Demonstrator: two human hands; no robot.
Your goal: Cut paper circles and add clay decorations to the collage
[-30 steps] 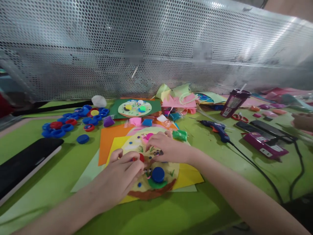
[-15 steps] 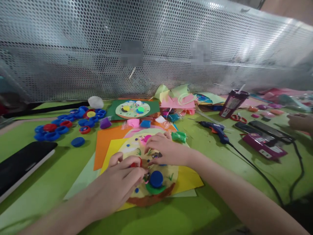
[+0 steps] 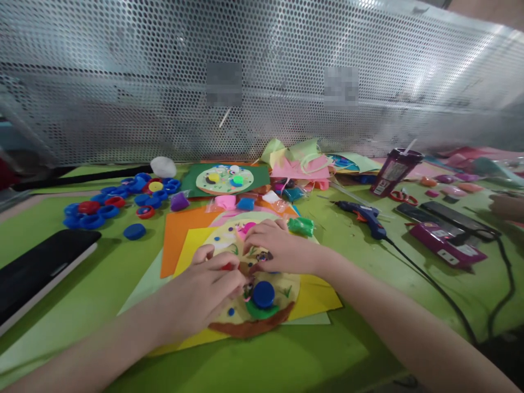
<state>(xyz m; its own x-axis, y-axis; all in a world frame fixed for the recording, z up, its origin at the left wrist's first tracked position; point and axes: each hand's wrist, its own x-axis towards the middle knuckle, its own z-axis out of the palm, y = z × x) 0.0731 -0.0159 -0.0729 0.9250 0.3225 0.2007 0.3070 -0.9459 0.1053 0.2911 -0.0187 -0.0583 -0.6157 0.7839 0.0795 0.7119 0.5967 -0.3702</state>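
My left hand (image 3: 200, 292) rests on a round cream craft disc (image 3: 282, 286) and pinches a small red piece (image 3: 227, 267) between thumb and fingers. My right hand (image 3: 276, 248) lies curled on the disc's upper part, fingertips pressing down beside small dark decorations (image 3: 264, 255). A blue bottle cap (image 3: 263, 293) sits on a green clay patch on the disc, just right of my left fingers. A brown clay strip (image 3: 254, 326) edges the disc's near rim. The disc lies on yellow paper (image 3: 315, 297) and orange paper (image 3: 180, 232).
Blue and red bottle caps (image 3: 114, 202) lie at the left. A black tablet (image 3: 36, 270) sits at the near left, a second decorated disc (image 3: 224, 179) behind. At the right are a blue glue gun (image 3: 364, 214) with its cord, a purple cup (image 3: 393, 172) and another person's hand (image 3: 507, 206).
My left hand has shifted slightly right and closed tighter over the red piece, which is now mostly hidden. My right hand has stayed on the disc.
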